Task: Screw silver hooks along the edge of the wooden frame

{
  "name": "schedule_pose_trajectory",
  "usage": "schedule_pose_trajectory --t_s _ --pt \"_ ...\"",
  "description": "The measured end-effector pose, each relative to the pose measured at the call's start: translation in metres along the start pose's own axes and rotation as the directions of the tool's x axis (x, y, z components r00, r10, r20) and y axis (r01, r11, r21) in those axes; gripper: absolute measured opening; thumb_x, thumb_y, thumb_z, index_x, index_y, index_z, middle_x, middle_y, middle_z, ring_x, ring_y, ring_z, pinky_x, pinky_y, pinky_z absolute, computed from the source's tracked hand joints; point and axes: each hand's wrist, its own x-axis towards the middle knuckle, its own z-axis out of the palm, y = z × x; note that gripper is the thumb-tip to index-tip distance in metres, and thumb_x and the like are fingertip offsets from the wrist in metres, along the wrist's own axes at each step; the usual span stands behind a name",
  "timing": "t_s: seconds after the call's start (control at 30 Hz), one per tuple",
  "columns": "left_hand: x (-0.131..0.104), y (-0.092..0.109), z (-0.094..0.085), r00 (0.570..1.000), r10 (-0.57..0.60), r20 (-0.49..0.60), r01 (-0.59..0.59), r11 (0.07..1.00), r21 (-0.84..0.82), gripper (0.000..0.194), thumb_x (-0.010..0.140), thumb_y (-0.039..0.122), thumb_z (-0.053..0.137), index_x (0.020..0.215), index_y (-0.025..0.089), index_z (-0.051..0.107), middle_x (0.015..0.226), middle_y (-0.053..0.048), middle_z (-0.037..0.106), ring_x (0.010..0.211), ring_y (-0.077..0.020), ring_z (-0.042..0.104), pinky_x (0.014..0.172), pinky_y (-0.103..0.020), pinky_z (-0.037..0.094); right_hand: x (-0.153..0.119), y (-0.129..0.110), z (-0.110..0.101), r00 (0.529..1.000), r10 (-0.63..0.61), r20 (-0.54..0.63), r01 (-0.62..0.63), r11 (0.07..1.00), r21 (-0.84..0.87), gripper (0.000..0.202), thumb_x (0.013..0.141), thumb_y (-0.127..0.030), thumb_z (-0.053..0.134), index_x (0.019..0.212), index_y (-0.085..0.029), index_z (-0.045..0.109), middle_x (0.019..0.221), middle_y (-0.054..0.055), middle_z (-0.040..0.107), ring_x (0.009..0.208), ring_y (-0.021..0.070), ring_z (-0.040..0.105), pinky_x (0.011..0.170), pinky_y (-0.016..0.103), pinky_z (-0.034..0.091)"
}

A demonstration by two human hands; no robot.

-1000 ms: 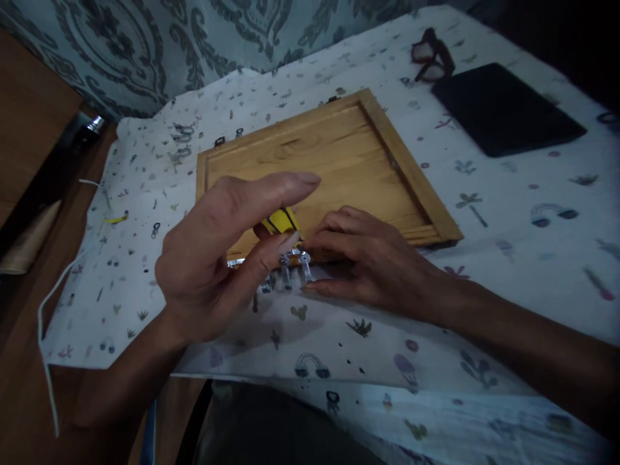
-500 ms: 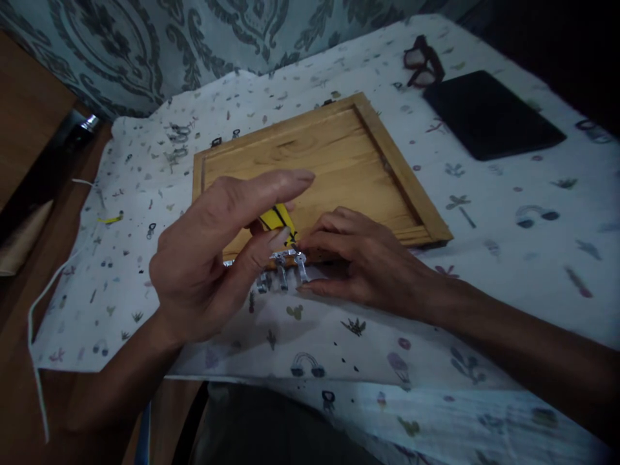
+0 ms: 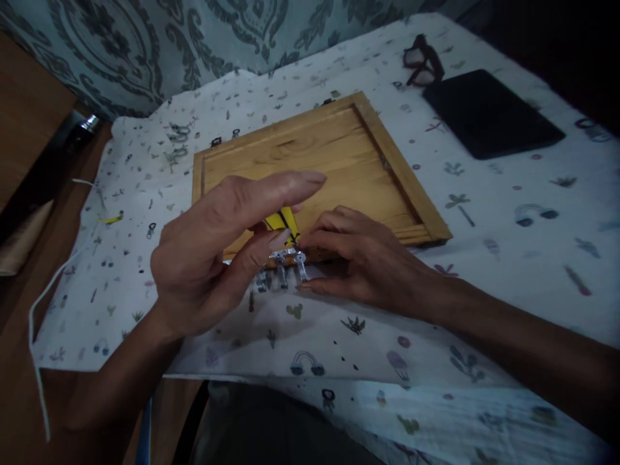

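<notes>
My left hand (image 3: 208, 252) grips a small yellow-and-black tool (image 3: 281, 223) between thumb and fingers, with the index finger stretched out above it. Most of that tool is covered by the hand, so its exact kind cannot be made out. Its dark lower end points down at a row of shiny metal hooks (image 3: 281, 268) along the near edge of a framed wooden board (image 3: 310, 155). My right hand (image 3: 363, 258) pinches around the right-most hook, fingertips above and thumb below. The board lies flat and slightly turned on the table.
A patterned white cloth (image 3: 339, 349) covers the table. Dark-framed eyeglasses (image 3: 422, 61) and a black tablet-like slab (image 3: 491, 116) lie at the back right. Loose metal pieces (image 3: 178, 132), a short yellow strip (image 3: 111, 219) and a white cord (image 3: 36, 355) are on the left.
My left hand has shifted slightly to the right, and the yellow-and-black tool has turned a little more upright. My right hand stays at the hook.
</notes>
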Motion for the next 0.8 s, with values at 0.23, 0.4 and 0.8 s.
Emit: schedule_pose_trajectory --t_s 0.23,0.4,0.8 --pt "0.0001 -0.0062 0.0022 0.991 0.118 -0.06 -0.112 0.99 0.083 0.049 0.093 0.018 0.07 0.138 0.037 0.065 0.123 0.005 0.075 0.102 -0.0225 0.073 0.071 -0.035 0.066 -0.0001 0.0001 0.0 1.0 -0.007 -0.005 0.007 1.0 -0.02 0.042 0.086 -0.051 0.077 0.109 -0.016 0.074 0.096 0.01 0.066 0.091 0.0251 0.056 0.077 0.039 0.044" --pt "0.0018 -0.0045 0.0017 0.992 0.112 -0.065 -0.103 0.986 0.13 0.044 0.096 0.022 0.07 0.137 0.038 0.066 0.118 0.008 0.076 0.094 -0.0188 0.073 0.071 -0.033 0.065 0.0004 -0.0012 -0.0011 1.0 0.008 0.005 -0.008 1.0 -0.015 0.043 0.085 -0.051 0.078 0.109 -0.016 0.074 0.095 0.009 0.066 0.09 0.0252 0.055 0.075 0.038 0.043" --pt "-0.0018 -0.0009 -0.0013 0.998 0.02 -0.052 -0.018 0.999 0.03 0.049 0.093 0.016 0.072 0.135 0.042 0.065 0.122 0.01 0.075 0.101 -0.0206 0.076 0.083 -0.039 0.067 0.0003 0.0005 -0.0002 1.0 -0.016 -0.009 0.016 1.0 -0.014 0.044 0.085 -0.05 0.079 0.109 -0.014 0.074 0.096 0.01 0.066 0.091 0.0252 0.056 0.077 0.037 0.043"
